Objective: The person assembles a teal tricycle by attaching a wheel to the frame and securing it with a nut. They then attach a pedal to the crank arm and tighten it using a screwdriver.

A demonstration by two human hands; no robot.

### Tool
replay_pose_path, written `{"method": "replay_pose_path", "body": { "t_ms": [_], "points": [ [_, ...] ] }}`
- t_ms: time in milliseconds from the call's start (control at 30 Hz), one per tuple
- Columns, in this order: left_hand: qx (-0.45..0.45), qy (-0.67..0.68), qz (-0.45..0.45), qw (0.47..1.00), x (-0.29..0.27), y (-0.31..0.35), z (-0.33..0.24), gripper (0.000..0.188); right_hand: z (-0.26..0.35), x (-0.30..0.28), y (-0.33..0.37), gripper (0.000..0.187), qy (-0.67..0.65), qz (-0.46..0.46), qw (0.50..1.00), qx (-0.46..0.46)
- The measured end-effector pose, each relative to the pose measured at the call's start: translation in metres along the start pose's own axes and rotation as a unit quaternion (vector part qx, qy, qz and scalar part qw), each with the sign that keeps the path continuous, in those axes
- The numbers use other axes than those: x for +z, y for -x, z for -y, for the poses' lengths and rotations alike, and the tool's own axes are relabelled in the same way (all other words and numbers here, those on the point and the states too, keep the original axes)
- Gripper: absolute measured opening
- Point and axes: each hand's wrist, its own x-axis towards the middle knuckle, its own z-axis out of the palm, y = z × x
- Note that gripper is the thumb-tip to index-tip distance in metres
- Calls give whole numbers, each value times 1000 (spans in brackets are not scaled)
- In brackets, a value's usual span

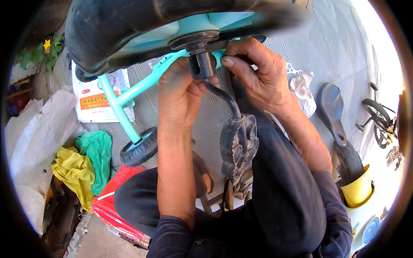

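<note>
The left hand (178, 92) wraps the turquoise metal bicycle frame (142, 86) beside the black cylindrical crank hub (201, 64). The right hand (258, 75) pinches closed on that hub; the studded black rubber pedal (239, 144) hangs below both.

Grey paved ground (340, 47): white sack (32, 142), yellow cloth (75, 170), green cloth (99, 150), crumpled white rag (303, 90).

Clutter on the paved ground around the work spot

To the left lie a white sack (30, 142), a printed white bag (101, 101), and crumpled yellow cloth (75, 170) touching green cloth (99, 152) beside a red bag (114, 202). To the right sit a crumpled white rag (303, 92), a yellow cup (359, 189) and a small bicycle (378, 118) farther off.
</note>
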Motion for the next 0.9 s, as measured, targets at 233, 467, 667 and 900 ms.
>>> {"method": "replay_pose_path", "body": {
  "t_ms": [233, 467, 667, 900],
  "points": [
    [15, 14, 3, 1000, 4, 0, 3, 7, 2, -1, -2, 15, 27, 5, 1000, -11],
    [41, -85, -22, 995, 3, 1, 3, 16, -2, -2, -3, 14, 31, 5, 999, -30],
    [77, -69, -12, 995, 4, 0, 12, 13, -4, 2, -4, 14, 31, -5, 999, -43],
    [89, -36, -30, 995, 7, 1, 17, 9, -6, 4, -4, 13, 99, -1, 993, -65]
  ]
}}
